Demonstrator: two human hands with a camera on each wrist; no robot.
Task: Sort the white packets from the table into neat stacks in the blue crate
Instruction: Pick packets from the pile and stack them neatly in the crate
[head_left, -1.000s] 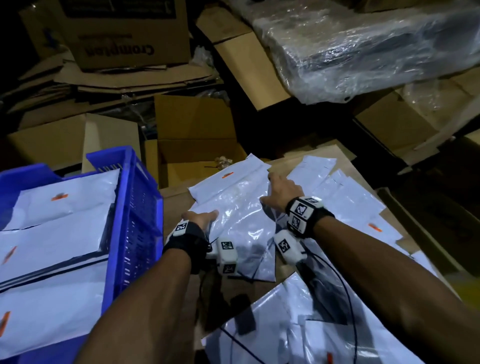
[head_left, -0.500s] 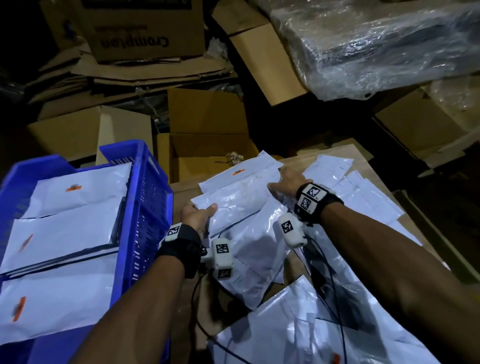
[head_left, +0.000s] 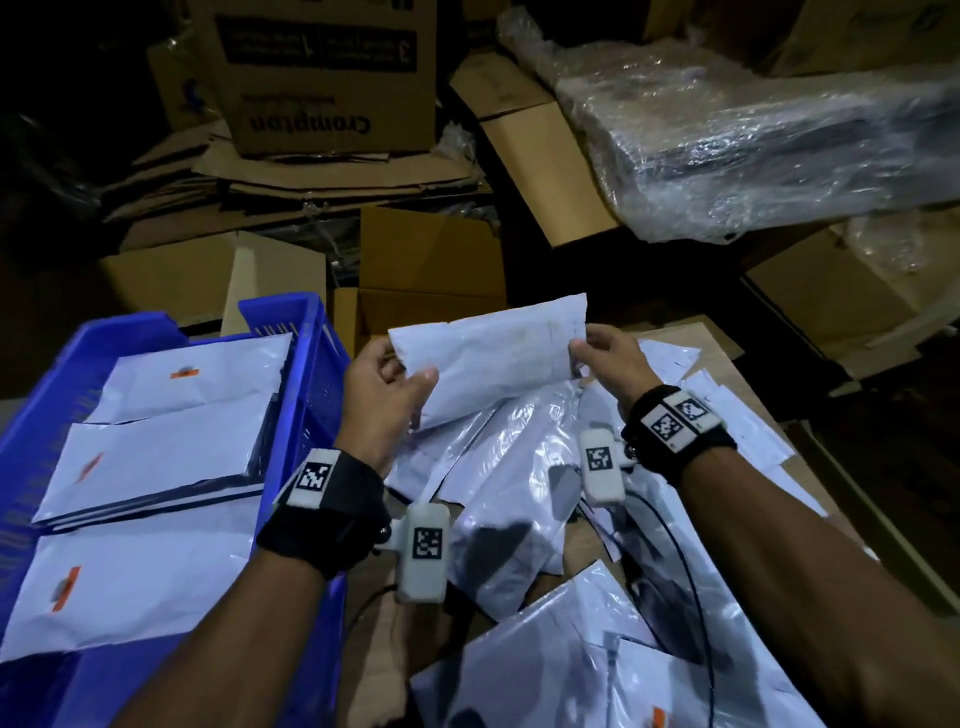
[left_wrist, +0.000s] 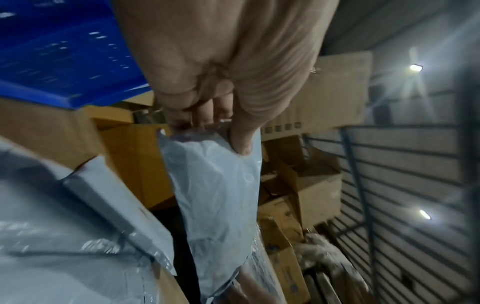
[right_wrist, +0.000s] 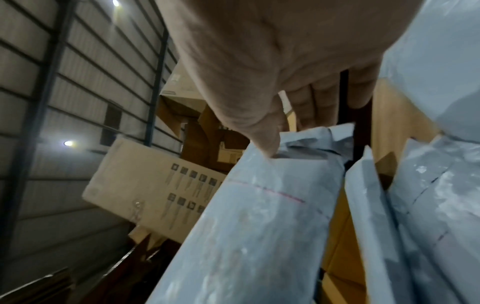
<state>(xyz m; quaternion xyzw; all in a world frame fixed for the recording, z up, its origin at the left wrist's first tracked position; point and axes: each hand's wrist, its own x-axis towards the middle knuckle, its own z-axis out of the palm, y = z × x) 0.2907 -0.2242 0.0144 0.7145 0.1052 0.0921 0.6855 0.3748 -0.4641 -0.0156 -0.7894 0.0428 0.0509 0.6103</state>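
A white packet (head_left: 493, 353) hangs in the air above the table, held between both hands. My left hand (head_left: 387, 384) pinches its left end, thumb on the near face; the left wrist view shows that same packet (left_wrist: 215, 195) hanging from my fingers (left_wrist: 205, 115). My right hand (head_left: 605, 353) pinches the right end, and the right wrist view shows the thumb (right_wrist: 262, 139) pressed on the packet (right_wrist: 259, 216). The blue crate (head_left: 311, 374) stands at the left with stacked white packets (head_left: 171, 452) inside. Several loose packets (head_left: 519, 467) lie on the table below.
Flattened and open cardboard boxes (head_left: 426, 270) pile up beyond the table. A plastic-wrapped bundle (head_left: 753, 135) sits at the back right. A large carton (head_left: 322, 78) stands at the back. Cables (head_left: 675, 551) trail from the wrist cameras over the packets.
Both hands were flat on packets on the table; they have gripped one packet by its ends and lifted it up off the pile, toward the far side.
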